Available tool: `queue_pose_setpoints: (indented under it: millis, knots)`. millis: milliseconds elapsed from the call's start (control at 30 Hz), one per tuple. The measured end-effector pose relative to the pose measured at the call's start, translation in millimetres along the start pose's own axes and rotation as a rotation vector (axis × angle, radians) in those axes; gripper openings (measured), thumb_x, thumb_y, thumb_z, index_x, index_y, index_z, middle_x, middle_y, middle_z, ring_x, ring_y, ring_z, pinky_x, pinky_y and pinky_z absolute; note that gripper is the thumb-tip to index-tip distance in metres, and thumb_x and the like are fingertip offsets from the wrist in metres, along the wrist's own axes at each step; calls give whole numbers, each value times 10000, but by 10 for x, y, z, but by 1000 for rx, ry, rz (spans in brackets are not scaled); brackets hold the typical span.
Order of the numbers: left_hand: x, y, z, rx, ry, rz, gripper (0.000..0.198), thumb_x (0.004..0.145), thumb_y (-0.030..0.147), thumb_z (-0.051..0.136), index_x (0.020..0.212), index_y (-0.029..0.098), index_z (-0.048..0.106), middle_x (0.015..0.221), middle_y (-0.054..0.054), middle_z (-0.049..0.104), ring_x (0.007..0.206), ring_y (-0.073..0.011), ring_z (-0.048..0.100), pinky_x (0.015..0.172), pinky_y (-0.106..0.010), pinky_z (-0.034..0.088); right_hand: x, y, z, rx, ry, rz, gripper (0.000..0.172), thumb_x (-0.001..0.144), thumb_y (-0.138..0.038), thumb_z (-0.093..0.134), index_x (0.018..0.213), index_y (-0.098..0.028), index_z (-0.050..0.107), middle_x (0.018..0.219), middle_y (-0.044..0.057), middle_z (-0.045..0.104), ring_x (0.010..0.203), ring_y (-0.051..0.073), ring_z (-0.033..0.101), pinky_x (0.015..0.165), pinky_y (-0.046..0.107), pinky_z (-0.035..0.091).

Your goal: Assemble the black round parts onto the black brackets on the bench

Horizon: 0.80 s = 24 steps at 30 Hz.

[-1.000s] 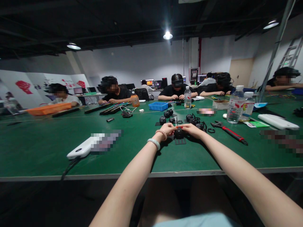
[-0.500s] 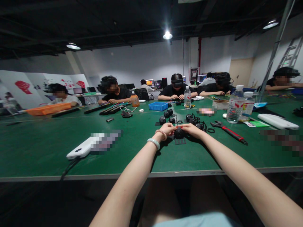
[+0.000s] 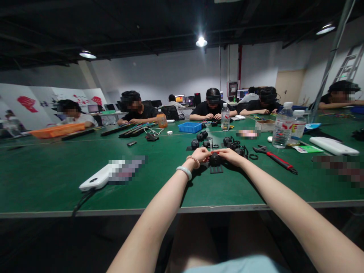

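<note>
Between my hands is a black part with a round front (image 3: 215, 160) and a slotted flat plate (image 3: 216, 170) at its base, low over the green table (image 3: 170, 189). My left hand (image 3: 202, 154), with a beaded bracelet and a pale bangle on its arm, is closed on the part's left side. From the right, my right hand (image 3: 229, 156) grips its top and side, fingertips meeting the left ones. Fingers hide the part's upper side. Just beyond lie several similar black parts (image 3: 195, 144) and a black ring (image 3: 253, 156).
An adjustable wrench (image 3: 275, 158) with red-black handles lies to the right, near water bottles (image 3: 283, 127). A white power bank (image 3: 99, 178) with a cable lies left. Farther back are a blue tray (image 3: 190, 127), an orange tray (image 3: 58, 131) and several seated people.
Almost nothing differs. Both hands stay on the black part in the same place, with only a very slight shift of the view.
</note>
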State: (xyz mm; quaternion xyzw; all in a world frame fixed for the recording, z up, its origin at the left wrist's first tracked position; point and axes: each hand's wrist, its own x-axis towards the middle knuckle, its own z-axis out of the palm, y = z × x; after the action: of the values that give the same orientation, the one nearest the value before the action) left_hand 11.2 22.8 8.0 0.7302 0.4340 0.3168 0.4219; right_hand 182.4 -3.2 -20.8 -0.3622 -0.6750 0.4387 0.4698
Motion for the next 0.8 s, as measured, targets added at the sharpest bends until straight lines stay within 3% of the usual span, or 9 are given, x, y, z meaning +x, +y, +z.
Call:
queue_pose_setpoints:
  millis: [300, 500, 667, 800]
  knots:
    - [20, 20, 7, 50, 42, 13, 157, 672, 226, 518, 576, 132, 438, 470, 40, 463, 373, -32, 424, 382, -153, 340, 25, 38, -7, -74, 27, 20, 371, 692, -291, 484, 1014, -128, 571, 957, 78, 601, 807, 150, 530, 753, 285, 383]
    - [66, -2, 5, 118, 76, 44, 188, 679, 308, 505, 637, 127, 477, 515, 31, 481, 420, -46, 452, 425, -164, 373, 28, 32, -9, -185, 60, -24, 346, 699, -290, 469, 997, -152, 579, 948, 62, 601, 826, 153, 525, 768, 291, 382]
    - [62, -13, -3, 175, 92, 87, 270, 660, 386, 509, 707, 122, 532, 620, 2, 537, 502, -66, 482, 481, -177, 398, 37, 25, 1, -189, 43, -47, 330, 703, -286, 475, 993, -159, 571, 941, 60, 596, 839, 148, 524, 778, 286, 380]
    - [12, 34, -4, 268, 70, 160, 348, 638, 413, 532, 837, 129, 570, 811, -49, 600, 701, -124, 543, 631, -212, 431, 42, 25, 5, -213, 53, -45, 327, 698, -323, 493, 970, -161, 574, 914, 60, 598, 807, 145, 527, 759, 292, 389]
